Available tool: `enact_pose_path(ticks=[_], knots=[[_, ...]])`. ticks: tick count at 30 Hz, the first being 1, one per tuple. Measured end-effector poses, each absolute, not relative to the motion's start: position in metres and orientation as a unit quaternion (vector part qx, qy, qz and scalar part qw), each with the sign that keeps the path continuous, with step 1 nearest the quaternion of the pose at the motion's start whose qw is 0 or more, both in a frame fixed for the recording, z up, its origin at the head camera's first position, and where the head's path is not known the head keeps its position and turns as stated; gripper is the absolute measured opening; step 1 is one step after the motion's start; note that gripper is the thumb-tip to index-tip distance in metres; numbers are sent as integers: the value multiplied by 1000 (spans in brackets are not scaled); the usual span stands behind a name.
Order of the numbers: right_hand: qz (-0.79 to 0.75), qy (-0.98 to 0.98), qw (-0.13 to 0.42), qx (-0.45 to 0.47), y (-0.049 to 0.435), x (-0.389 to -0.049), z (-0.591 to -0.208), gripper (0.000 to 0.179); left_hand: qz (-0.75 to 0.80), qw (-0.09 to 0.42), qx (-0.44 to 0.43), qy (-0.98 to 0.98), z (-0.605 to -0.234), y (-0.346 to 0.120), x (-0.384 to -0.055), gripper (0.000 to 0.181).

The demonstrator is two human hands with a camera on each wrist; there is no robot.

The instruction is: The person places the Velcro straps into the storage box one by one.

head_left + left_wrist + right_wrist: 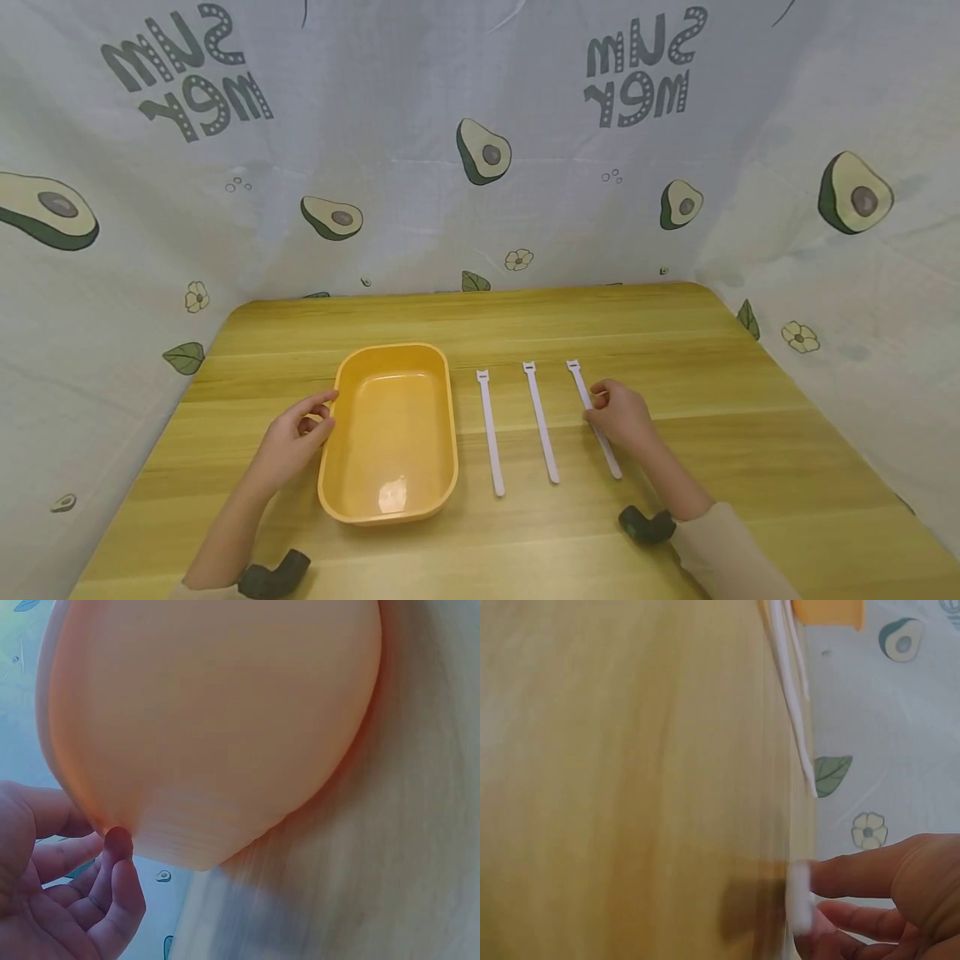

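A yellow rectangular plastic tray (pixel 397 518) stands on the wooden table. At its left side my left hand (pixel 294 437) pinches the rim with thumb and finger; the left wrist view shows this hand (pixel 67 877) at the tray's edge (pixel 225 735). Three white hook-and-loop cable ties lie in a row right of the tray: a left one (pixel 491 437), a middle one (pixel 542 425) and a right one (pixel 606 454). My right hand (pixel 621 414) pinches the right cable tie near its middle. Up close, the right hand (pixel 877 900) has that tie (pixel 800 896) between thumb and fingers.
Behind and beside the wooden table (pixel 675 333) hangs a white cloth (pixel 405 150) printed with avocados, leaves and lettering. Dark curved pieces (pixel 273 575) sit at both wrists, by beige sleeves (pixel 723 550).
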State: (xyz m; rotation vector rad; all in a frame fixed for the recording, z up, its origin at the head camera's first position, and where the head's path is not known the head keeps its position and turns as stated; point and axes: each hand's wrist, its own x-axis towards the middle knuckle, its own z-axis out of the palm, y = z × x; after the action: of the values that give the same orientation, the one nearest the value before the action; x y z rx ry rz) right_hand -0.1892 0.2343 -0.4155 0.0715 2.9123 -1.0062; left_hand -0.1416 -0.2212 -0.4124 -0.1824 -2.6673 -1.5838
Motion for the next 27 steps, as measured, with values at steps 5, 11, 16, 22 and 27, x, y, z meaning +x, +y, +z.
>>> enact_pose_path(ticks=[5,11,16,22,27], knots=[[-338,940,34,34,236,-191,-416,40,-510,17,-61,-858,-412,-222,-142,38],[-353,933,48,44,235,-192,-414,37,-507,23,-64,-859,-412,-222,-142,37],[-362,930,52,48,235,-191,-412,32,-509,27,-67,-858,-414,-222,-142,37],[-357,931,52,63,237,-191,-413,26,-516,27,-71,-853,-413,-222,-141,37],[-372,925,53,61,242,-191,-416,23,-521,22,-69,-850,-413,-222,-141,38]])
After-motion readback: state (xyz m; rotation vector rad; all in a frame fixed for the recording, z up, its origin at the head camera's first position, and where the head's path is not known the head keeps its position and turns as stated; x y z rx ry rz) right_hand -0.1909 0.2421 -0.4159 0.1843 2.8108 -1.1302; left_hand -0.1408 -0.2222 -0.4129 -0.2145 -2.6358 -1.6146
